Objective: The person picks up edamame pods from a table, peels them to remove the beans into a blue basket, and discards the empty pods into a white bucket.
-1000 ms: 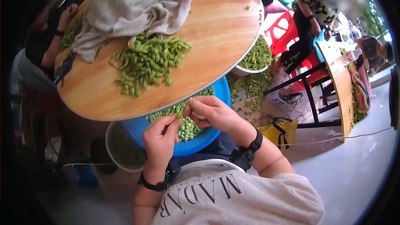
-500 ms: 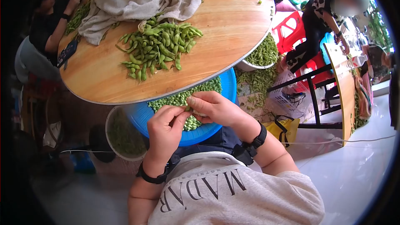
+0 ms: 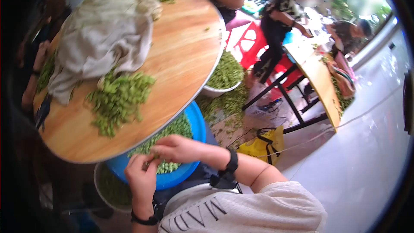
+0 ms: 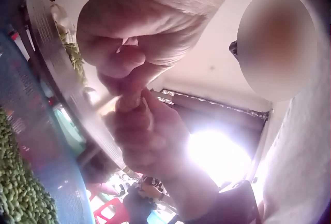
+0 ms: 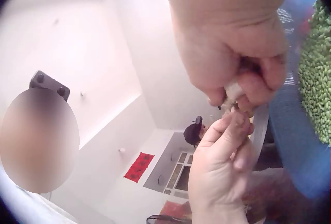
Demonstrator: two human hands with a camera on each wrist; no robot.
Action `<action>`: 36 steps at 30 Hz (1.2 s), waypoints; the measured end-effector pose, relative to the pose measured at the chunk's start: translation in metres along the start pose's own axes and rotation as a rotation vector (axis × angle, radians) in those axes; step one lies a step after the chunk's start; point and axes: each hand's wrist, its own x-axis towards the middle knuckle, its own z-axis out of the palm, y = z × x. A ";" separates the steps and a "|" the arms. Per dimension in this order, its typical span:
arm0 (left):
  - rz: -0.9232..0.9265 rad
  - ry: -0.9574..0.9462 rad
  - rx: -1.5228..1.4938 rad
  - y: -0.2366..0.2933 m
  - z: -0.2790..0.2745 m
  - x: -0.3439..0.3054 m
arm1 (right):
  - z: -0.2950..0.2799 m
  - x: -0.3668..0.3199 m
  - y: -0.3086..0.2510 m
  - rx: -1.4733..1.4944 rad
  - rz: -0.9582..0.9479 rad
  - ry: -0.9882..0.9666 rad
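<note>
In the head view my left hand [image 3: 141, 179] and right hand [image 3: 183, 149] meet fingertip to fingertip over a blue basin [image 3: 198, 123] of shelled green beans [image 3: 174, 131]. Both pinch a small green pod [image 3: 155, 157], mostly covered by the fingers. The left wrist view has the left hand [image 4: 150, 32] above, its curled fingertips against the right. A whitish piece [image 5: 234, 90] shows at the fingers of the right hand [image 5: 235, 42] in the right wrist view. Unshelled pods [image 3: 120, 99] lie heaped on the round wooden table [image 3: 183, 39].
A pale cloth [image 3: 101, 43] covers part of the table, whose edge overhangs the basin. Beyond stands a white tub [image 3: 221, 89] of pods, with more pods on the floor. A yellow bag [image 3: 258, 149] is at the right, a bucket [image 3: 98, 185] at the lower left. People are around.
The head view has swung, so table, basin and hands appear farther left and lower. The hands stay together at the fingertips; the pod is less visible than one second ago.
</note>
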 end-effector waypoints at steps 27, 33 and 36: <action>-0.608 -0.049 -0.944 -0.032 0.010 -0.026 | 0.006 -0.012 0.019 -0.352 -0.434 0.141; -0.440 0.041 -0.451 -0.050 0.006 -0.039 | 0.005 -0.004 0.035 -0.786 -0.423 0.155; -0.312 0.227 0.007 -0.091 -0.028 -0.048 | -0.014 -0.006 0.003 -0.688 -0.562 0.261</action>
